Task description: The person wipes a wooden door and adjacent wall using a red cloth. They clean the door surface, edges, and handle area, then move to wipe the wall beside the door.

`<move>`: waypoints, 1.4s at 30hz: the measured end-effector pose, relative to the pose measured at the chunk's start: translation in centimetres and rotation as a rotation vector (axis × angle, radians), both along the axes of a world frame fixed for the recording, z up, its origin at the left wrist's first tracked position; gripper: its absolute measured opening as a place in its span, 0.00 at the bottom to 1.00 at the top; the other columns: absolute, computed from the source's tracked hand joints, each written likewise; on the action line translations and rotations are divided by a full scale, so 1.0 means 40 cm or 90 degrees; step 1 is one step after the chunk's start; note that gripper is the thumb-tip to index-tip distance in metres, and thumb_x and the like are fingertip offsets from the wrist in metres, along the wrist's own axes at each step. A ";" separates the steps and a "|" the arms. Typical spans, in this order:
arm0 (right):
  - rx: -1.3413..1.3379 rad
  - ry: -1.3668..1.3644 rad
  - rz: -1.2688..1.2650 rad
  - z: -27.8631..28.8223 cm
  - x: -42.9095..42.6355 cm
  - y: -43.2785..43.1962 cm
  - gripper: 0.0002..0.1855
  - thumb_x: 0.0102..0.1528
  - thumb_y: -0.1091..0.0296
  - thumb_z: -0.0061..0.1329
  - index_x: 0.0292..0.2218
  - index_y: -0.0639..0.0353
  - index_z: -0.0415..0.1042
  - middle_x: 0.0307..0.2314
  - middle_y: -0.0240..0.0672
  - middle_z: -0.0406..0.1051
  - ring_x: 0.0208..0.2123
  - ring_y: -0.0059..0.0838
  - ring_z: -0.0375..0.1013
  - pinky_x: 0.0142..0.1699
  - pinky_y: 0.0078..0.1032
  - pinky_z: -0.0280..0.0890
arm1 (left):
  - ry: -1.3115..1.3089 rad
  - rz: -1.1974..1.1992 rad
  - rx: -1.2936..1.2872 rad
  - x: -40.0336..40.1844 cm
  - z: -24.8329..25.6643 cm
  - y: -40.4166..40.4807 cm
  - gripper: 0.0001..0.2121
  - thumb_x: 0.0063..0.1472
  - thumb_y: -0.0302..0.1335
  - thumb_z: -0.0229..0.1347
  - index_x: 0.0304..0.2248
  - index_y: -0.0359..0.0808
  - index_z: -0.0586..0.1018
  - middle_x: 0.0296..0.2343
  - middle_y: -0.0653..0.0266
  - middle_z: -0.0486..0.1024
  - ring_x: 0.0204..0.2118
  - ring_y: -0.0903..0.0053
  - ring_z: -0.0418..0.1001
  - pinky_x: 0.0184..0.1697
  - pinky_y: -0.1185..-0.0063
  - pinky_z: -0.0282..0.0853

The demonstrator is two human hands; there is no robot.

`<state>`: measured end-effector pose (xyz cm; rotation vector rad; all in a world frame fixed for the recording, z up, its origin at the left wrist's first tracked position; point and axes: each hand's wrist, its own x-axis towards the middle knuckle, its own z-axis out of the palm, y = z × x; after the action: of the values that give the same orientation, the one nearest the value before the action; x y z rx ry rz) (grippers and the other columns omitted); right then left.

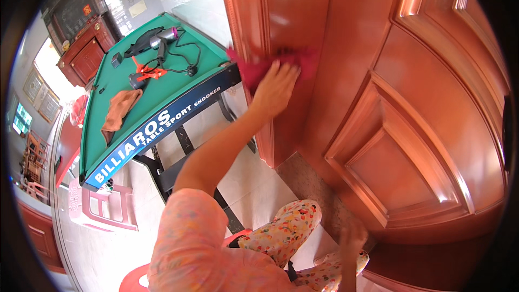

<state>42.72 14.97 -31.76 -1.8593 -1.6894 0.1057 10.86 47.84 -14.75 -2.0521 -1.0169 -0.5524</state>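
Note:
My left hand (277,89) reaches up and presses a dark pink cloth (259,71) flat against the varnished reddish-brown wooden door frame (300,12). Parts of the cloth are blurred, and its middle is hidden under my fingers. Low down by my knee, my right hand (353,237) hangs near the panelled wooden door (385,170). It is blurred, so how its fingers are set does not show, and no object is visible in it. My legs, in patterned trousers (284,227), are bent close to the stone threshold (312,186).
Left of the frame stands a billiard table (170,93) with a green top. On it lie a hair dryer (164,38) with its cord, a brown cloth (121,109), a black cloth (144,42) and a small box (116,60). A pink plastic stool (101,207) stands below its corner.

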 end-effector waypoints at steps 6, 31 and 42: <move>-0.091 -0.066 -0.158 -0.057 0.121 -0.183 0.16 0.48 0.64 0.44 0.38 0.63 0.67 0.39 0.45 0.65 0.42 0.47 0.62 0.49 0.41 0.53 | 0.225 0.111 -0.101 -0.042 -0.538 -0.015 0.21 0.48 0.22 0.46 0.45 0.32 0.67 0.44 0.64 0.67 0.45 0.70 0.66 0.48 0.76 0.62; -0.372 -0.238 -0.295 -0.018 0.036 -0.093 0.17 0.45 0.61 0.45 0.37 0.58 0.67 0.37 0.39 0.67 0.41 0.45 0.64 0.41 0.45 0.61 | -0.646 -0.240 0.083 -0.067 -0.069 0.086 0.24 0.49 0.27 0.52 0.46 0.27 0.66 0.50 0.40 0.56 0.53 0.41 0.51 0.55 0.55 0.46; -0.370 -0.389 -0.256 -0.066 0.106 -0.114 0.19 0.50 0.48 0.43 0.36 0.51 0.73 0.37 0.35 0.70 0.40 0.42 0.68 0.40 0.41 0.67 | -1.241 0.192 -0.575 0.101 -0.814 -0.071 0.24 0.61 0.30 0.41 0.52 0.22 0.55 0.54 0.35 0.48 0.59 0.47 0.42 0.61 0.64 0.37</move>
<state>46.96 10.39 -34.39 -2.8590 -1.7293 -0.1750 14.91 45.00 -47.30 -1.2879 -2.9174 -2.3831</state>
